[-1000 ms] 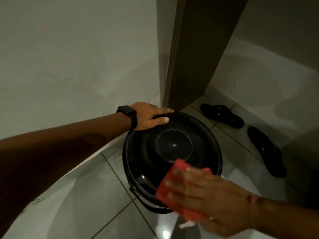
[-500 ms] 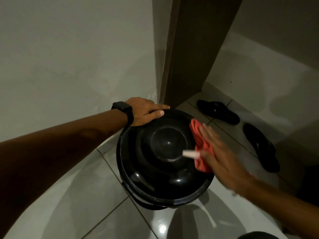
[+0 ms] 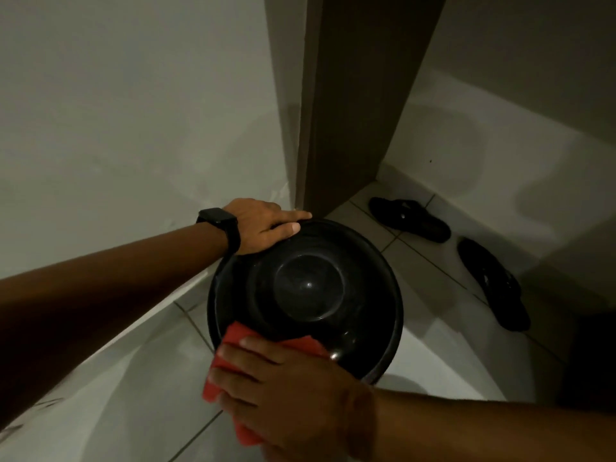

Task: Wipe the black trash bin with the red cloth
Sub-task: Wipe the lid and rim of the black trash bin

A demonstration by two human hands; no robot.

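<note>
Wiping: my R hand (image 3: 293, 395), fingers flat, presses red cloth (image 3: 233, 341) on black trash bin (image 3: 310, 291), 7 o'clock.
L hand (image 3: 263, 228): flat, steadying, 11 o'clock.
Next: likely sweep round, firm.

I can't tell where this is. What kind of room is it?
Probably a corner inside a home, maybe by an entrance: glossy floor tiles, two black sandals left by the wall, and a brown door frame.

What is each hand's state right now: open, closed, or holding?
Left hand: open, resting flat on the black trash bin's far rim.
Right hand: open, pressing the red cloth against the near rim.
</note>
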